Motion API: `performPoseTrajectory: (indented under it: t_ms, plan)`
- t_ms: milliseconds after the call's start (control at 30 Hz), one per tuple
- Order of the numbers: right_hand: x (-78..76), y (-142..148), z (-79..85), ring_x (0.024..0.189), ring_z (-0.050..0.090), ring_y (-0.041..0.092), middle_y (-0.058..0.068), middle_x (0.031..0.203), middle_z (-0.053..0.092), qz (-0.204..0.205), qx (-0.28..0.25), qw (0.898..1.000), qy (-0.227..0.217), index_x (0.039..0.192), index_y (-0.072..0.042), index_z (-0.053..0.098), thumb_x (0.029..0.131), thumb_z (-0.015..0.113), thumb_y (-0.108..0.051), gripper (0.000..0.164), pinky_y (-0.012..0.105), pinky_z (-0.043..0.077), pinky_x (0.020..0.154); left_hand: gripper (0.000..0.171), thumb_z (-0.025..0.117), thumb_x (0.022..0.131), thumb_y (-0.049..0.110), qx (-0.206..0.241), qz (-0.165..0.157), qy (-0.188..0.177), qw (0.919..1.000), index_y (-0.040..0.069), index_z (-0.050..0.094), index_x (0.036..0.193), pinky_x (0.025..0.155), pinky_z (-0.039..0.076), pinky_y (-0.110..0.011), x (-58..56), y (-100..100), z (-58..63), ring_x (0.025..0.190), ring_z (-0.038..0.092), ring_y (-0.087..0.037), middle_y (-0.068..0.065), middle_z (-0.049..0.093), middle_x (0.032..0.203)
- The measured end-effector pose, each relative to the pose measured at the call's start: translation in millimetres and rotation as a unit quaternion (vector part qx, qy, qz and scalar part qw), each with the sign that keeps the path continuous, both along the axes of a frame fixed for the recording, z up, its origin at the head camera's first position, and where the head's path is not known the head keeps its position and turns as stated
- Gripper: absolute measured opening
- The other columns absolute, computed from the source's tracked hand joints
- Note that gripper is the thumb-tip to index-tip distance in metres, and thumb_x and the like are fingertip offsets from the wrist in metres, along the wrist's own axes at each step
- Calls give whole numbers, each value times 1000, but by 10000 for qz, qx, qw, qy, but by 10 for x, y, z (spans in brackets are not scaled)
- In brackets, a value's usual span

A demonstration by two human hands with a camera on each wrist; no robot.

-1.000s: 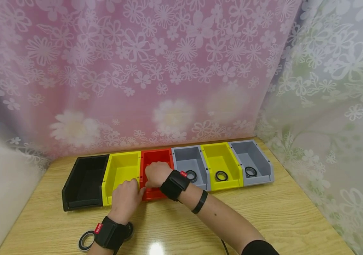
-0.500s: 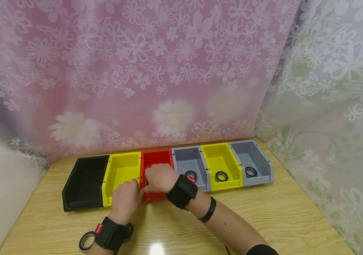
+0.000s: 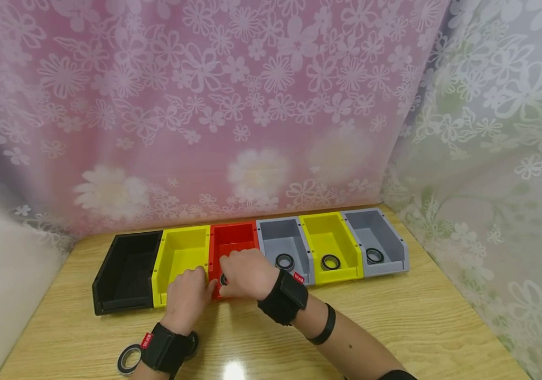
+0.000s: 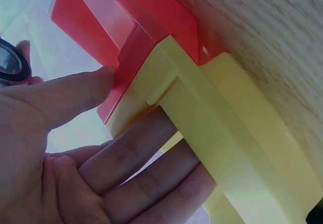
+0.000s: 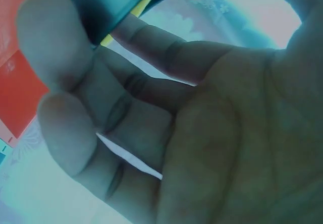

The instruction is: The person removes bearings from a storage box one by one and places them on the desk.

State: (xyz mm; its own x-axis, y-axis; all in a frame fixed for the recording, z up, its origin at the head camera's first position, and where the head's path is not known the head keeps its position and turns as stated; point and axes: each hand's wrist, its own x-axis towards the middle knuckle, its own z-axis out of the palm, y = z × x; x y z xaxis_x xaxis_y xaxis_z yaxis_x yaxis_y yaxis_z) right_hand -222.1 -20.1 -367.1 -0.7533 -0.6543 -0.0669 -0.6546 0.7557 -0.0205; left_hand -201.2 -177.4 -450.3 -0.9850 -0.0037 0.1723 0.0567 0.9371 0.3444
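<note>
My left hand [image 3: 187,295] grips the front of the joined walls between the left yellow bin [image 3: 185,250] and the red bin [image 3: 233,233]. In the left wrist view its thumb lies on the red side and the fingers curl under the yellow bin's edge. My right hand [image 3: 247,274], over the front of the red bin, pinches a black-rimmed ball bearing [image 5: 103,12]. Only part of that bearing shows in the head view, at the fingertips. Two more bearings lie on the table: one ring [image 3: 121,360] beside the left wrist, another [image 3: 196,345] partly hidden by the wristband.
The bins stand in a row. At the left end is a black bin [image 3: 128,264]. To the right of the red one come a grey bin [image 3: 280,232], a yellow bin [image 3: 325,235] and another grey bin [image 3: 366,227], each with one bearing. A floral curtain [image 3: 252,105] hangs behind.
My right hand has drawn back toward the front and right from deeper in the red bin, and the bearing at its fingertips has come into sight. The left hand has stayed in place.
</note>
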Motion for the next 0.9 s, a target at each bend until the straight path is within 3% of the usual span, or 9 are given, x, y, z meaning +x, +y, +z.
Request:
performPoseTrajectory:
  t_ms: [267, 700, 900]
  plan:
    - [171, 3, -39, 56, 46, 9, -5, 64, 47, 155, 326, 9993, 132, 88, -17, 63, 86, 80, -45, 33, 21, 37, 50, 34, 81, 90, 24, 32, -10, -37, 10000, -1, 61, 80, 46, 34, -28, 7, -9, 6, 48, 41, -19, -4, 41, 56]
    - [266, 18, -215, 55, 43, 10, -6, 63, 44, 442, 439, 9981, -35, 82, -18, 63, 84, 81, -45, 33, 24, 34, 51, 33, 80, 91, 24, 90, -12, 5, 10000, -2, 62, 82, 45, 34, -28, 14, 8, 9, 48, 41, -19, -5, 41, 56]
    - [349, 3, -317, 57, 46, 9, -7, 66, 49, 529, 549, 9970, -93, 89, -19, 65, 83, 81, -46, 32, 24, 38, 53, 33, 79, 92, 24, 96, -17, -72, 9999, -4, 64, 85, 46, 36, -29, 18, 0, 41, 47, 42, -20, -5, 42, 56]
